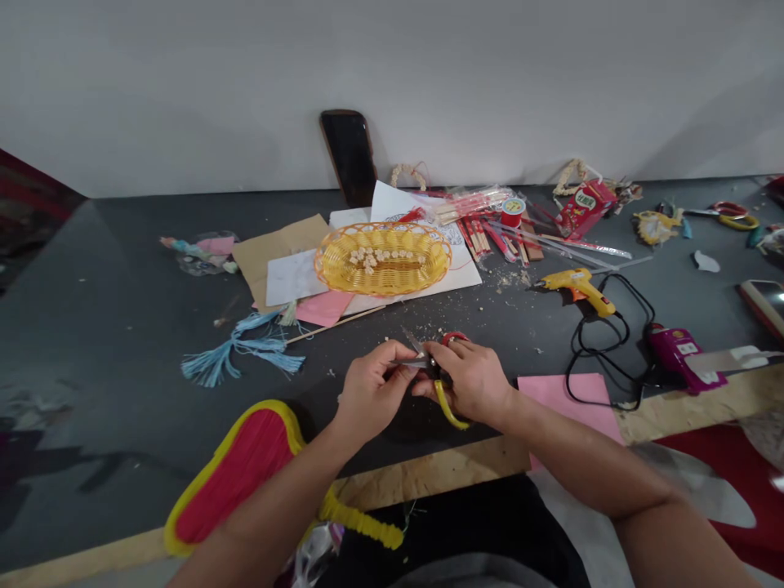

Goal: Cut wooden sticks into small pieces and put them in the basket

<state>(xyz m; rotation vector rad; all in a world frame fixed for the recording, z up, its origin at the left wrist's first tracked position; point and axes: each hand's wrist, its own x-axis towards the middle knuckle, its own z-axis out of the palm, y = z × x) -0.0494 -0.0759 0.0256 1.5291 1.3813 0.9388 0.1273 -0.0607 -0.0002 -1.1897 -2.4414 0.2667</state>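
Note:
My right hand [481, 384] is closed around a pair of scissors [454, 408] with red and yellow handles. Their blades point left and stand a little apart. My left hand [373, 388] pinches close to the blades with thumb and fingers; a small pale piece seems to sit there, too small to name. Just beyond both hands is a yellow woven basket [385, 278] with small pale carved-looking pieces in it. Pale crumbs lie scattered on the dark table around the scissors.
A yellow glue gun [579, 290] and a purple power strip [683, 355] with black cable lie right. Left are a blue tassel [236, 351] and a red, yellow-edged pad [245, 469]. A phone [349, 155] leans on the wall; wrapped sticks [474, 208] lie behind.

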